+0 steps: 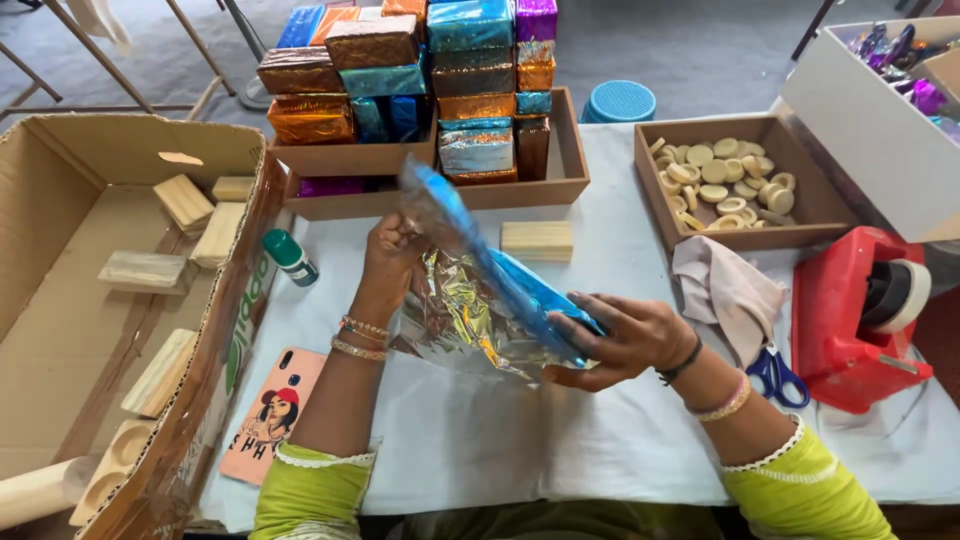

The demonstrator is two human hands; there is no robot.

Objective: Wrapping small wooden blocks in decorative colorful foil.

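Observation:
A sheet of shiny foil wrap (475,290), blue on one side and silver on the other, is lifted above the white tablecloth (480,430). My left hand (390,255) pinches its upper left edge. My right hand (620,335) grips its lower right end, fingers curled over the blue side. A bare wooden block (537,240) lies on the cloth just behind the foil. Whether anything sits inside the crumpled foil is hidden.
A wooden tray (570,170) holds stacked foil-wrapped blocks. Another tray (800,235) holds round wooden pieces. A red tape dispenser (850,320), blue scissors (775,375) and a cloth (720,285) lie right. Left: a green glue bottle (290,257), a phone (270,415), a cardboard box (215,350) of wooden blocks.

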